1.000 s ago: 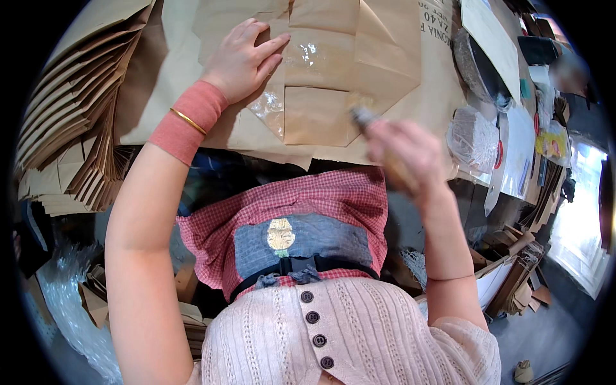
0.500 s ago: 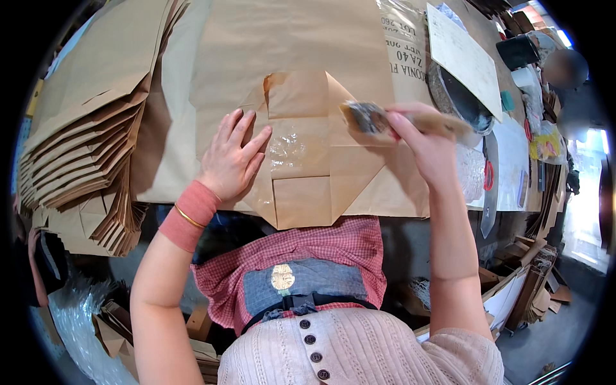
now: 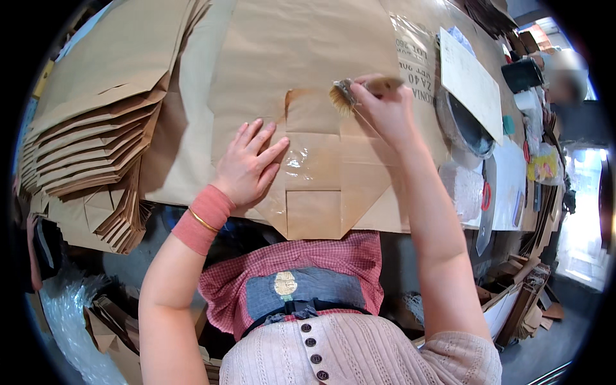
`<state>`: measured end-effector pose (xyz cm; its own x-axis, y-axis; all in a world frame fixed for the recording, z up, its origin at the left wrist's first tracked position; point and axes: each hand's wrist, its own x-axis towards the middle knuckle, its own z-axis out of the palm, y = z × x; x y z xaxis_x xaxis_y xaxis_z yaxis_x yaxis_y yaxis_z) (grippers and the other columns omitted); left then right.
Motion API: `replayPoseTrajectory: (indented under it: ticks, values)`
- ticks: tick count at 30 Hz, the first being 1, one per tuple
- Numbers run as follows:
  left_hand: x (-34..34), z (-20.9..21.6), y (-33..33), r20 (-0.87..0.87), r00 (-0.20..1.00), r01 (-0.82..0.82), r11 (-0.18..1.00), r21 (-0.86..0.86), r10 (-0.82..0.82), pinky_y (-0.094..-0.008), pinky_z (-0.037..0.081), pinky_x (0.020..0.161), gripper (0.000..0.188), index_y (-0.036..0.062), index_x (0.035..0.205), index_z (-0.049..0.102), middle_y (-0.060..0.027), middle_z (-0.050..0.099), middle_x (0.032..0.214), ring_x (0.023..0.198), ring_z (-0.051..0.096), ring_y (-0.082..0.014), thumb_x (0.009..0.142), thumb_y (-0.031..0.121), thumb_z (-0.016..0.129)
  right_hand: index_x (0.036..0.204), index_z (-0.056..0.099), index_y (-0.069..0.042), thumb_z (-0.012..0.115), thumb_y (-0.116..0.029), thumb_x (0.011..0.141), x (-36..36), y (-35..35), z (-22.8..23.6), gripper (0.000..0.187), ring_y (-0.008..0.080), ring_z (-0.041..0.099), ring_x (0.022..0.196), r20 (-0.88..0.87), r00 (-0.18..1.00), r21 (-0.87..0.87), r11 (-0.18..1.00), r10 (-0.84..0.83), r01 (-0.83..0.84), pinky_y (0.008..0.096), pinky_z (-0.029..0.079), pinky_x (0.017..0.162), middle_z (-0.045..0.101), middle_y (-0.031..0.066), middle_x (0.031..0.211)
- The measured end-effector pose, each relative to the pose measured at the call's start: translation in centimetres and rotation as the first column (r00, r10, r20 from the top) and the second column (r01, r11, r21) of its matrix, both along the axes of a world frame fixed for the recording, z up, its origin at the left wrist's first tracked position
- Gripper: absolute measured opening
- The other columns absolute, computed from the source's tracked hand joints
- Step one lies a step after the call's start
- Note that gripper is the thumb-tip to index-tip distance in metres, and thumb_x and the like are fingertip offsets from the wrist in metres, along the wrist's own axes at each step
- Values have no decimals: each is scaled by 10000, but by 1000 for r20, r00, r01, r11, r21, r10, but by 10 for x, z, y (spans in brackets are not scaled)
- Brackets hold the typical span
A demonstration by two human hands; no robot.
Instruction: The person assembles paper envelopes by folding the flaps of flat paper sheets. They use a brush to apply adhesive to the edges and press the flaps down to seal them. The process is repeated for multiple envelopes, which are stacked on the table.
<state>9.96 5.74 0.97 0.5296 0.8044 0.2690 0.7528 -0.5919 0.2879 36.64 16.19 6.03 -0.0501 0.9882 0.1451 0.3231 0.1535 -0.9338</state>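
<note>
A large brown paper bag lies on the table, its near end folded into a pointed flap shape. Wet, shiny glue spreads over the middle of the folded part. My left hand rests flat on the paper at the left of the glue, fingers spread, holding nothing. In my right hand is a brush with pale bristles and a wooden handle. The bristles are over the upper right corner of the fold; whether they touch the paper I cannot tell.
Folded paper bags are stacked at the left. At the right stand a dark basin partly under a white board, a knife and red-handled scissors. Plastic wrap lies low at the left.
My right hand has moved left and away from me with the brush, whose bristles now point down at the fold. My left hand stays flat on the paper.
</note>
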Motion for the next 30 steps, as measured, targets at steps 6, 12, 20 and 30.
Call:
replayPoseTrajectory:
  ticks: [6, 12, 20, 30]
  values:
    - [1, 4, -6, 268, 954, -108, 987, -118, 136, -442, 411, 1044, 454, -14, 1076, 520, -189, 542, 1124, 1198, 487, -402, 772, 247, 733, 993, 681, -23, 692, -28, 781, -64, -56, -5, 213, 286, 681, 835, 352, 907, 433, 819, 230, -376, 339, 554, 696, 688, 137, 943]
    - [-4, -13, -9, 256, 955, -144, 989, -43, 150, -463, 412, 1034, 493, -16, 1108, 518, -209, 523, 1227, 1247, 452, -431, 754, 230, 756, 905, 669, -5, 691, -21, 789, -64, -60, 0, 119, 267, 685, 815, 414, 803, 386, 716, 429, -582, 339, 554, 708, 693, 108, 878]
    - [-3, -3, -5, 285, 951, -104, 992, -76, 122, -456, 440, 962, 406, -6, 1012, 574, -180, 514, 1091, 1152, 490, -396, 739, 226, 764, 798, 674, 34, 695, -146, 818, -94, -25, -8, 182, 120, 644, 640, -70, 997, -245, 968, 42, -58, 296, 517, 567, 671, 75, 661]
    - [-3, -7, -10, 285, 946, -154, 988, -18, 153, -447, 452, 935, 385, -5, 979, 580, -179, 502, 1084, 1115, 505, -380, 726, 217, 766, 775, 676, 31, 700, -154, 800, -89, -24, 29, 188, 183, 669, 652, -30, 999, -25, 999, -45, 44, 320, 531, 634, 700, 136, 719]
